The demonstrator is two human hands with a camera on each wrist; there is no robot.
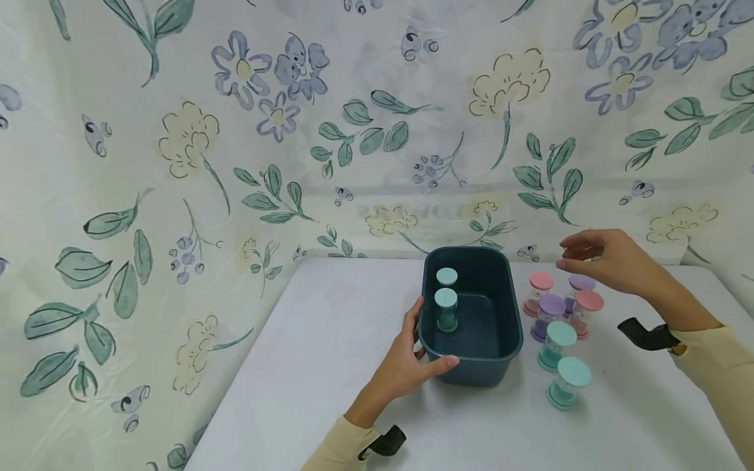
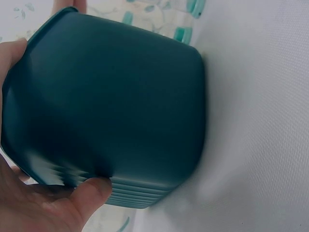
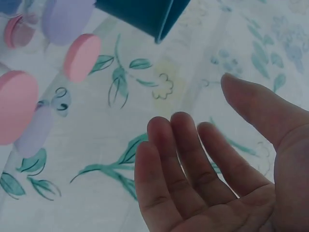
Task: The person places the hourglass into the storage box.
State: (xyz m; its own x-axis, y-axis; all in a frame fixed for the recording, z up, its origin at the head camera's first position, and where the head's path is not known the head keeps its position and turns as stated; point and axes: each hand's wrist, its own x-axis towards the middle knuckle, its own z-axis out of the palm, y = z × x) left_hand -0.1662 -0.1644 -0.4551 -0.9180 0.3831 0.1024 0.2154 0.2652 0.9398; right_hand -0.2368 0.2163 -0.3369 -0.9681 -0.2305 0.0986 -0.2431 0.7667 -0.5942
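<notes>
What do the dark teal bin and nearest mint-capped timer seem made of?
Bin: likely moulded plastic, satin; smooth, one-colour wall with ridges.
Timer: cap probably matte plastic, evenly coloured; its middle is see-through, so clear plastic or glass, can't tell which.

No text, label, brand, number or sign can be read in any view. On the floral cloth point(image 1: 353, 72), at 12 o'clock from the dark bin point(image 1: 478, 371) and just beyond its far rim, faint marks point(image 1: 446, 216) show between the printed flowers, too pale to make out as letters.
</notes>
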